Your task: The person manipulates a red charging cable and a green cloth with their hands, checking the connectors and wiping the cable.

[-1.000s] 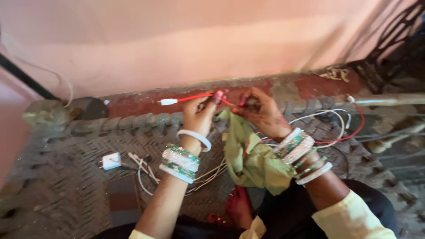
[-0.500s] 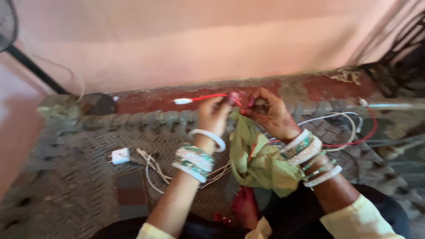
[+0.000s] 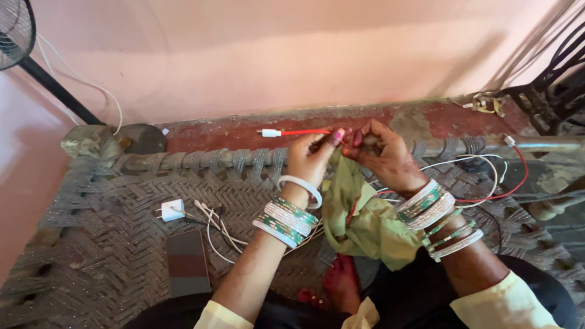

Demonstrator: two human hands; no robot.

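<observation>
Both hands up over the far edge of the woven cot (image 3: 109, 256), close together, fingertips nearly meeting. Left hand (image 3: 312, 157) pinched shut on red cable (image 3: 304, 131) w/ thumb + forefinger, near the end where the white plug (image 3: 270, 133) pokes out to the left, past the cot rail and over the red floor strip. Right hand (image 3: 382, 153) curled, fingers folded in tight around the same cable just right of the left-hand pinch; exact grip point hidden behind knuckles, so can't tell how much of it sits in the palm. Rest of red cable appears to loop away right, across the weave toward the metal rail (image 3: 542, 145), tangled w/ white wires (image 3: 469, 161) there.

Green cloth (image 3: 365, 219) draped below and between the wrists, bunched on the lap, touching both forearms.

Risks, as judgement only: plug end hangs free beyond the cot edge, so a slack pinch could drop it to the floor. Cable runs thru the white wires on the right, so a hard pull likely snags or drags the lot. Bangles on both wrists sit close to cloth and wire; could catch either. Cloth under the hands may hide a dropped end.

Elsewhere on the cot, well apart from the hands: white charger (image 3: 172, 209) w/ its thin white lead (image 3: 213, 225), dark phone (image 3: 187, 263) lying flat just beside. Fan stand (image 3: 58, 91) at far left against the pink wall.
</observation>
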